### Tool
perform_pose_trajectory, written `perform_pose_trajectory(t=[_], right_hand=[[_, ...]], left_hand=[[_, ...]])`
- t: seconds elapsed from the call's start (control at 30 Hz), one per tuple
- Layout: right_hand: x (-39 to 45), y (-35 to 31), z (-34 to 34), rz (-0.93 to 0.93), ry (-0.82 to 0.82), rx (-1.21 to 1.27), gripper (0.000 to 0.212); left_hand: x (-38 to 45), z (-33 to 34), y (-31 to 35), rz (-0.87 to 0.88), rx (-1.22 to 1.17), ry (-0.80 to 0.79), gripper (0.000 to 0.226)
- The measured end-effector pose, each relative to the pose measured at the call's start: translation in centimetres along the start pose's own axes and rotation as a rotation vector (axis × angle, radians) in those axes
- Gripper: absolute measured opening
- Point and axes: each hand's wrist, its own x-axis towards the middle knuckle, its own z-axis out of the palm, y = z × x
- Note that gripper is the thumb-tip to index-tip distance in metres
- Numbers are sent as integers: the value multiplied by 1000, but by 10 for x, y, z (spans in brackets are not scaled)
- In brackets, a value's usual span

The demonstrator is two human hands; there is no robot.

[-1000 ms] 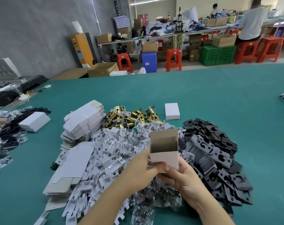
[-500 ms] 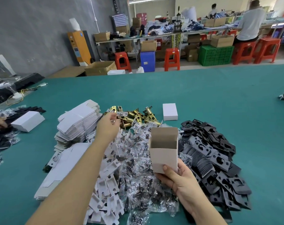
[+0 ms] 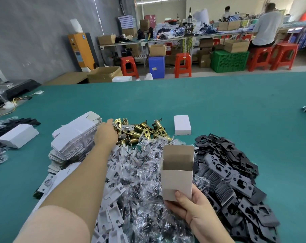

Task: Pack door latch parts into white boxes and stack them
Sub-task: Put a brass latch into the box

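Observation:
My right hand (image 3: 189,207) grips the bottom of an open white box (image 3: 177,178), held upright with its empty mouth facing up. My left hand (image 3: 105,133) is stretched far forward onto the left edge of the brass latch pile (image 3: 140,131); its fingers lie over the latches and their tips are hidden. Before me lie white plastic inserts (image 3: 113,186), small clear bags of screws (image 3: 145,181) and black strike plates (image 3: 232,178). A closed white box (image 3: 182,125) lies flat beyond the latches.
A stack of flat unfolded white cartons (image 3: 75,139) stands left of the latches. Another white box (image 3: 18,135) and black parts lie at the far left. Green table (image 3: 218,102) stretches beyond. A person sits at a workbench far behind, among red stools.
My left hand left the box and reached forward to the brass latches, now further onto the pile. My right hand keeps the open box upright.

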Motion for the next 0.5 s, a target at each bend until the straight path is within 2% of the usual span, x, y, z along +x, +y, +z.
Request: perform_pose_trajectory(t=[0.1, 0.27, 0.4, 0.5], right_hand=[[1, -1, 1, 4, 3, 2, 74], [0, -3, 3, 7, 4, 7, 66], [-1, -4, 5, 10, 5, 13, 57], [-2, -5, 7, 1, 15, 17, 57]], left_hand=[[2, 3, 2, -34, -7, 24, 56], [-6, 1, 5, 82, 175, 152, 35], [-18, -27, 20, 178, -96, 258, 41], [-43, -57, 39, 392, -240, 246, 49]])
